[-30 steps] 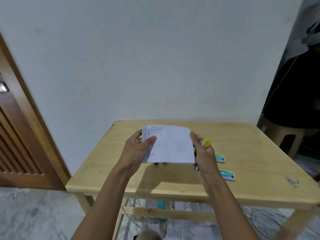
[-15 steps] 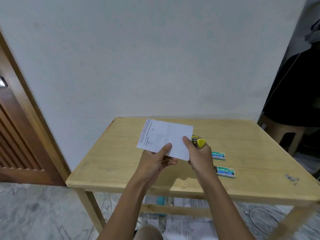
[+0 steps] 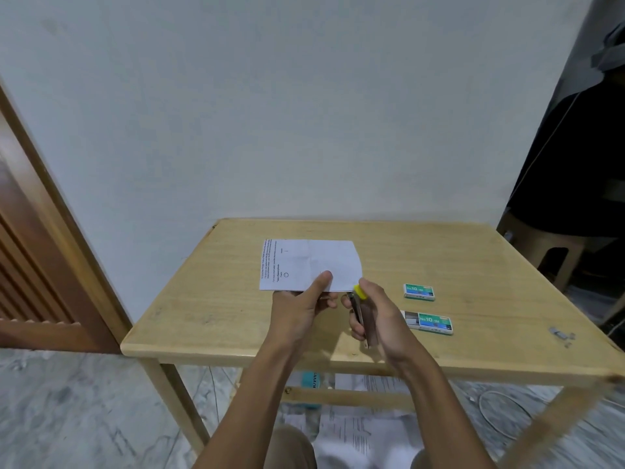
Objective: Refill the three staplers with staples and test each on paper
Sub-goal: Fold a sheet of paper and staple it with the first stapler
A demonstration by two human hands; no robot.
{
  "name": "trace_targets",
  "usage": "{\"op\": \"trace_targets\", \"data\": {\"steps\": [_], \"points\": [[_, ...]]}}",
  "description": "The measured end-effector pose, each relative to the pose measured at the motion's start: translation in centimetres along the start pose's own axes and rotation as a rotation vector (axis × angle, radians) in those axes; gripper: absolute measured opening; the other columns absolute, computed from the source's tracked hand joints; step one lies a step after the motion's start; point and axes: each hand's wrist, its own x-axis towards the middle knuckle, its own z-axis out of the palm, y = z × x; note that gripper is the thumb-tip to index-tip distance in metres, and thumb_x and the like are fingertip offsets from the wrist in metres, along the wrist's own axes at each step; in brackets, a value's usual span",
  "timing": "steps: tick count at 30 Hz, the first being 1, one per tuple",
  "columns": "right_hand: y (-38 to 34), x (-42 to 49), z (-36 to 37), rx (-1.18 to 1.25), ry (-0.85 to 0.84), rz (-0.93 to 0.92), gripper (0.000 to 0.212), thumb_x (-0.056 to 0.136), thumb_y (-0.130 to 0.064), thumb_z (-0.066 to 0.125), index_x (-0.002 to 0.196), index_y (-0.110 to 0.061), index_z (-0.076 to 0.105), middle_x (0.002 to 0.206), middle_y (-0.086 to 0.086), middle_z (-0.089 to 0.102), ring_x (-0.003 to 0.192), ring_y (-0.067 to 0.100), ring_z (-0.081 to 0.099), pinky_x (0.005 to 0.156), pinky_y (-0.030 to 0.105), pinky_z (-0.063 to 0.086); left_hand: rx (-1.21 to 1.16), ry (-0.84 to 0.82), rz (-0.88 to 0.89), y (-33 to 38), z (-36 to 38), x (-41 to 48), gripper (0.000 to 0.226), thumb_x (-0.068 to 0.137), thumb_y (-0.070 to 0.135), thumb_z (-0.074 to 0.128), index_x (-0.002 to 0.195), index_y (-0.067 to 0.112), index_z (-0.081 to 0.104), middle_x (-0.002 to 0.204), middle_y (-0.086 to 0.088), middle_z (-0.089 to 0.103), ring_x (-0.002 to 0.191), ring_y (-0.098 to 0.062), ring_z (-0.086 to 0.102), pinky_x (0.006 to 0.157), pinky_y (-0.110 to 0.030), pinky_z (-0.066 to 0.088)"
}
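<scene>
My left hand (image 3: pixel 299 308) pinches the near edge of a white printed paper (image 3: pixel 309 264), thumb on top, holding it flat over the wooden table (image 3: pixel 209 316). My right hand (image 3: pixel 377 314) grips a small stapler (image 3: pixel 360 308) with a yellow tip, its nose at the paper's near right corner. Two green staple boxes lie to the right: one closed (image 3: pixel 419 292), one slid partly open (image 3: pixel 429 322). No other stapler is visible.
A small metal piece (image 3: pixel 561 334) lies near the table's right edge. Printed sheets (image 3: pixel 365 431) and a teal object (image 3: pixel 309 380) lie on the marble floor under the table. A wooden door (image 3: pixel 40 252) stands left, a plastic stool (image 3: pixel 554 252) at the right.
The paper has come down from an upright hold to lie flat and lower over the table. My right hand has shifted to the paper's near right corner with the stapler.
</scene>
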Motion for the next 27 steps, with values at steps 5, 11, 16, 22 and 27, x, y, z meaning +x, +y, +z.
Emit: {"op": "trace_targets", "data": {"steps": [5,11,16,22,27], "points": [[0.2,0.0,0.6,-0.017,0.131,-0.038,0.051,0.090,-0.053,0.055,0.111,-0.006,0.055,0.066,0.010,0.050,0.049,0.017,0.044,0.052,0.033,0.032,0.000,-0.007,-0.012,-0.2,-0.1,-0.2,0.027,0.088,0.014,0.072,0.109,-0.001,0.067,0.081,-0.017,0.068,0.064,-0.024,0.058,0.065,-0.032,0.052],[0.1,-0.2,0.9,-0.103,0.228,-0.059,0.029,0.091,-0.046,0.062,0.085,-0.020,0.071,0.078,0.014,0.071,0.063,0.019,0.058,0.060,0.031,0.044,0.003,-0.004,-0.013,-0.2,-0.6,0.0,0.026,0.086,0.015,0.074,0.107,0.001,0.068,0.083,-0.016,0.069,0.065,-0.024,0.060,0.069,-0.035,0.053],[0.1,-0.2,1.3,-0.020,0.239,-0.076,0.029,0.086,-0.043,0.066,0.089,-0.017,0.077,0.094,0.020,0.075,0.088,0.038,0.069,0.092,0.054,0.051,-0.013,-0.020,-0.011,-0.1,-0.8,0.1,0.026,0.087,0.012,0.073,0.110,0.002,0.067,0.085,-0.017,0.070,0.065,-0.024,0.060,0.068,-0.036,0.054],[0.3,-0.1,1.8,-0.096,0.289,-0.100,0.027,0.089,-0.043,0.066,0.084,-0.019,0.077,0.091,0.020,0.075,0.088,0.036,0.069,0.092,0.053,0.052,0.002,-0.022,-0.024,-0.4,-1.1,0.4,0.026,0.086,0.015,0.075,0.109,0.005,0.069,0.090,-0.020,0.071,0.068,-0.026,0.061,0.073,-0.038,0.053],[-0.3,-0.5,1.6,-0.066,0.271,-0.049,0.041,0.081,-0.060,0.062,0.092,-0.021,0.070,0.066,0.008,0.059,0.053,0.017,0.055,0.052,0.031,0.044,0.032,-0.035,-0.008,0.8,-1.8,1.7,0.016,0.083,0.020,0.077,0.095,0.011,0.073,0.082,-0.016,0.069,0.066,-0.025,0.061,0.074,-0.041,0.054]]}}
